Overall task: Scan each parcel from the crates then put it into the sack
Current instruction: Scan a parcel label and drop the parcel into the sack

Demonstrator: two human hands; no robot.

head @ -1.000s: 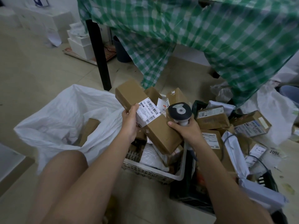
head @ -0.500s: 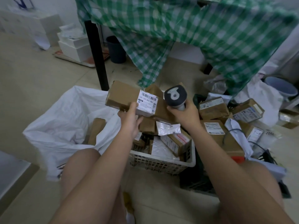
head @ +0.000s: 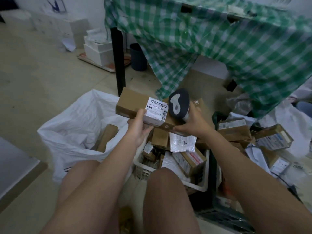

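Long brown parcel (head: 135, 105), held level above the gap between the white sack (head: 70, 125) and the white crate (head: 194, 184). Left hand (head: 140, 127) grips its near edge, thumb on the shipping label (head: 157, 112); right hand (head: 192, 125) supports the other end w/ its lower fingers while curled round the handle of the dark scanner (head: 179, 103), whose head sits just beside the label.

Change vs. 1 s ago: parcel was tilted down-right over the crate, scanner level w/ its lower end; it is now raised, levelled and shifted sack-ward, w/ scanner head brought up next to the barcode. Judged: scan is under way or just done; drop into the sack comes next, approx. a short move left.

Legible text: label reads "151-159-A03-280" under a barcode; finer print too small. Other parcels in the crate carry labels, unreadable.

Surroundings: second dark crate (head: 224, 218) at right w/ more boxes; one brown box already inside the sack; green-check cloth (head: 236, 48) draped over a table behind; tiled floor.
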